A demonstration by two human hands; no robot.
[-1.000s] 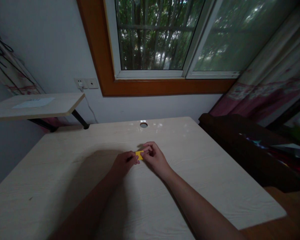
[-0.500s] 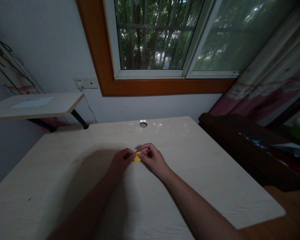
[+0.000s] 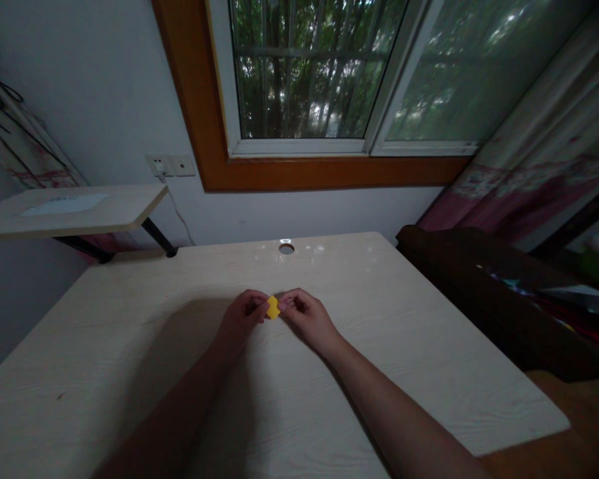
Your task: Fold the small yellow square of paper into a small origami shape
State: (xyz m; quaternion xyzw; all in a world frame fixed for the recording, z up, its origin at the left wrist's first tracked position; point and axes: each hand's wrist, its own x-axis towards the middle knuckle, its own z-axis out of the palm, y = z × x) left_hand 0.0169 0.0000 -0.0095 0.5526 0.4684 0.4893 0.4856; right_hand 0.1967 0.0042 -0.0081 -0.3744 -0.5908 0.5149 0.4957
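A small piece of yellow paper (image 3: 273, 307) with angular edges shows between my hands, over the middle of the pale wood-grain desk (image 3: 379, 372). My left hand (image 3: 243, 315) pinches its left side between thumb and fingers. From the other side, my right hand (image 3: 307, 317) grips the right edge with thumb and fingertips. Parts of the paper are covered by the fingers, and its folds are too small to make out.
A raised shelf (image 3: 120, 203) on black legs stands at the desk's back left, a paper sheet (image 3: 64, 204) lying on it. Near the back edge is a round cable hole (image 3: 286, 249). Dark wooden furniture (image 3: 479, 286) holding assorted items stands to the right.
The yellow paper has turned and shows more of its face between my fingers. My left fingers have shifted their hold slightly; the right hand has barely moved.
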